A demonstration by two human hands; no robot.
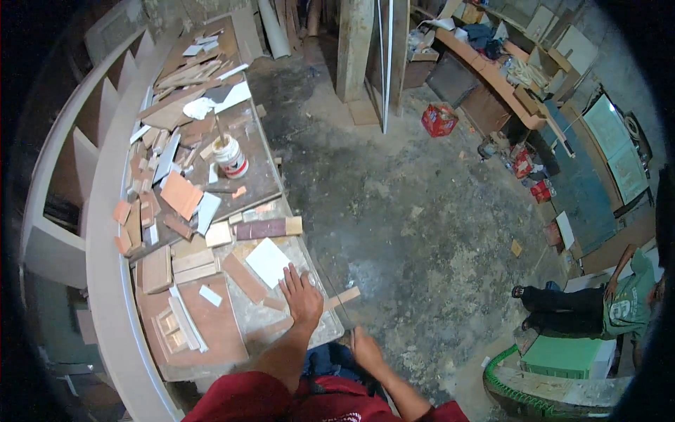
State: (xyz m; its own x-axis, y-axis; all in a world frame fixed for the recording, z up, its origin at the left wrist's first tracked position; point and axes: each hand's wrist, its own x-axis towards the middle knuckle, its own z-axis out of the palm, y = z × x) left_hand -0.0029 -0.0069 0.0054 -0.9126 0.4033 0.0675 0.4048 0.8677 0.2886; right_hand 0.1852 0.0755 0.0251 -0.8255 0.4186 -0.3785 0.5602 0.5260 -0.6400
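Observation:
My left hand (301,299) lies flat with fingers spread near the bench edge, fingertips at a white square piece (266,261). Beneath and beside it is a light wooden strip (343,295) reaching past the edge. My right hand (365,352) is closed round the handle of a tool with a long, thin blade (341,314), apparently a saw, angled across that strip. Left of my hands lie a brown offcut (245,271), a board (153,327) with small wooden pieces on it, and a purple-wrapped block (260,228).
The bench (264,151) carries many scraps and a white bucket (228,158). A curved shelving unit (102,211) runs along the left. A concrete pillar (351,49) and red bag (439,119) are ahead. Another person (626,302) reclines at the right by a green box (562,355).

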